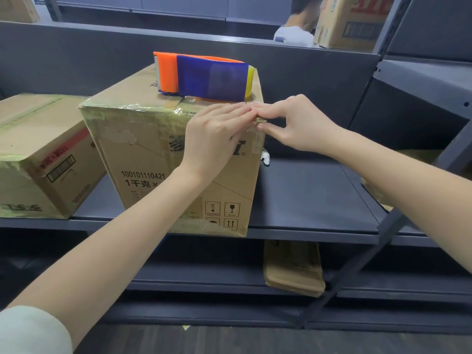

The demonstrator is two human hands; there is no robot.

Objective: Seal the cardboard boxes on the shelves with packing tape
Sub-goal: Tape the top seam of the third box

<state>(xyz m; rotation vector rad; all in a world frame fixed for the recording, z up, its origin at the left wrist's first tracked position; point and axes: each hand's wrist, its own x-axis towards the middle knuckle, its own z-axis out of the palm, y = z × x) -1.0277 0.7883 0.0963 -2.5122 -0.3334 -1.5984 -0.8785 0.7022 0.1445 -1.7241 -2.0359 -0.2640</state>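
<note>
Tan cardboard box [143,149], black print, with yellowish clear tape [122,109]; orange, blue and yellow tape dispenser [204,77]; dark grey shelf [306,195]; my own sleeve [30,330], pale off-white.

A pale off-white sleeve [30,330] ends above the left elbow — both forearms bare.

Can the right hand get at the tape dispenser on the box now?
Probably yes: the tape dispenser sits uncovered on the box just behind the right hand, nothing between. It first has to release the tape end it pinches at the corner.
</note>
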